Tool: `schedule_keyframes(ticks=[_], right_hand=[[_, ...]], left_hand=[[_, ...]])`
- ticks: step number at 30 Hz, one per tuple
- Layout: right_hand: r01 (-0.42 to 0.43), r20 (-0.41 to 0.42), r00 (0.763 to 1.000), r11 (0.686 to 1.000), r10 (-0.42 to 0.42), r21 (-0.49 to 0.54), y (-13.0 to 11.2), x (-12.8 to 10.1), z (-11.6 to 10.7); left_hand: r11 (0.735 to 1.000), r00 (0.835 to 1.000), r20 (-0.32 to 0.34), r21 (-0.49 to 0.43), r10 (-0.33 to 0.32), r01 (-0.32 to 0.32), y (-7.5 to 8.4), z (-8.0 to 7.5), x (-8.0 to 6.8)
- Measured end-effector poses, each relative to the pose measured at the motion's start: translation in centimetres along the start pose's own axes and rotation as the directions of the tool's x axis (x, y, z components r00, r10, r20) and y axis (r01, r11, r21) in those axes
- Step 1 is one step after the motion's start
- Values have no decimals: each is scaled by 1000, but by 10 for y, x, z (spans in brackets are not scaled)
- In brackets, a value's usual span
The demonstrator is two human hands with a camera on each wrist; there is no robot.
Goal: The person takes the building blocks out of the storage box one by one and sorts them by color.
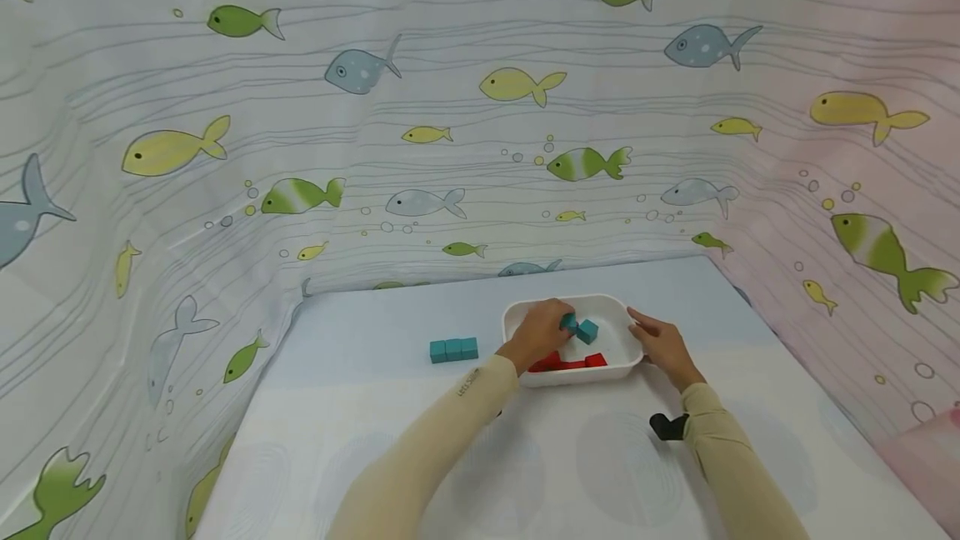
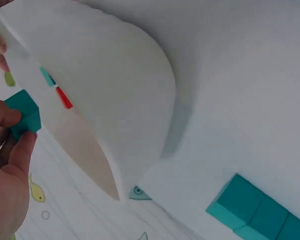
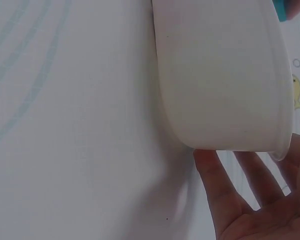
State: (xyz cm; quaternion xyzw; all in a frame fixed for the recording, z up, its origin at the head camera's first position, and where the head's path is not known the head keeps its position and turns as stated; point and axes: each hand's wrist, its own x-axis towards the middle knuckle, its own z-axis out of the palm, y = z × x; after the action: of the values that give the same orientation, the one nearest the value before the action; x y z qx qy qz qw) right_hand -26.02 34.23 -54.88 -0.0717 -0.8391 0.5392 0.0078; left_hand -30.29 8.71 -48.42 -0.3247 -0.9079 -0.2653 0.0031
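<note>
My left hand [image 1: 542,330] reaches over the white plastic tray [image 1: 570,377] and pinches a teal cube [image 2: 25,114] between thumb and fingers. Another teal cube [image 1: 588,332] shows just beside it, inside the tray. Red blocks [image 1: 595,361] lie along the tray's near side, partly hidden by my left hand. At the tray's right end is my right hand [image 1: 665,350], its extended fingers touching the outer wall and rim. To the left of the tray, three teal cubes [image 1: 453,349] stand side by side in a row on the table.
The pale table [image 1: 337,432] runs back to a fish-print curtain [image 1: 427,173], which also hangs along both sides. A black piece [image 1: 667,427] sticks out beside my right sleeve, near the wrist.
</note>
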Motion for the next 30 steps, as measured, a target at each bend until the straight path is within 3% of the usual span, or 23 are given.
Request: schedule_keyframes(ticks=[4,13,25,30], right_hand=[[-6,5,1000,1000,6,10,0,0,1],[-12,0,1000,1000,12,19,-1,0,1],[-10,16,1000,1000,10,19,-2,-4,0],[-18,19,1000,1000,17,20,-3,-4,0]], left_hand=[[1000,1000,-3,17,-2,2,-8,-17,-9],[999,995,-93,43,35,-31,-41,-50,-26],[998,994,-105,51,-34,40,-76,-78,-55],[995,991,-87,22,-98,100,-88,-88,-68]])
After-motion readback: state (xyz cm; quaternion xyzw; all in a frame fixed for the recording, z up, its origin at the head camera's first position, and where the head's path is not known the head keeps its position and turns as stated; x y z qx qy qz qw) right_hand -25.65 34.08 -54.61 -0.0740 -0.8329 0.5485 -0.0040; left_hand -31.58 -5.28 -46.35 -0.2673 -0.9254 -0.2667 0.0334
